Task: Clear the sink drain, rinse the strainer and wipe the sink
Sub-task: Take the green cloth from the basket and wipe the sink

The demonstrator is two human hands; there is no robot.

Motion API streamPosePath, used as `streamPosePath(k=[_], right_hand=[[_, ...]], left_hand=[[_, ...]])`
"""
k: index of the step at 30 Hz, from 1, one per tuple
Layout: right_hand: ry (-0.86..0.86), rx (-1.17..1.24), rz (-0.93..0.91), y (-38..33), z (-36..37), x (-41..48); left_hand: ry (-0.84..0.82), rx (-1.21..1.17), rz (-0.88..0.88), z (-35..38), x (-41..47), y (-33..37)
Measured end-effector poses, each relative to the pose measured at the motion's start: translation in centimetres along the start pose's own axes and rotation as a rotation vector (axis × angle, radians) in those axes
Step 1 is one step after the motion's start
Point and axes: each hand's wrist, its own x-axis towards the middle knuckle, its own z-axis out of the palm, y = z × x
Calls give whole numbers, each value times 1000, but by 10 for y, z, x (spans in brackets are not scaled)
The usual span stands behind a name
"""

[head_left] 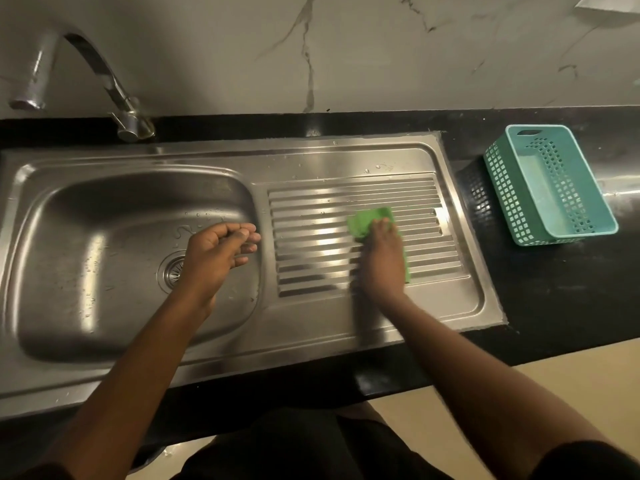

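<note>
Stainless steel sink (207,344): fills the left and centre of the frame, set into a black table (554,306). Basin at left, ribbed drainboard (311,216) at centre right. Water droplets on the basin wall and along the upper edge of the drainboard.

Drain strainer (171,270): round, slotted metal, seated in the basin floor; its right part is hidden behind the left wrist.

Green cloth (367,220): lies flat on the drainboard ribs, centre right of the frame, showing above and to the right of the right hand.

Right hand (382,258): palm down, fingers spread flat, pressing on the green cloth; blurred.

Left hand (214,254): raised over the right side of the basin, fingers loosely curled, holding nothing, touching nothing.

Faucet (104,77): chrome, curved spout, upper left of the frame, base on the table behind the basin, spout end over the far left.

Teal plastic basket (519,202): perforated walls, on the table at the right of the frame, apart from the sink edge.

Wall (346,46): pale marble with dark veins, across the top.

Floor (467,410): beige, lower right.
</note>
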Motion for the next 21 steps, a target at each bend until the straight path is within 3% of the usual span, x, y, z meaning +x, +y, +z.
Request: streamPosePath(k=[6, 9, 12, 21], right_hand=[[-197, 96, -372, -113, 40, -48], [-241, 70, -550, -96, 30, -41], [-248, 21, -727, -35, 5, -22], [-51, -107, -147, 121, -62, 51]], left_hand=[[15, 12, 17, 4, 1, 5], [33, 15, 23, 4, 3, 6], [39, 11, 14, 4, 3, 5], [61, -9, -24, 8, -4, 2]])
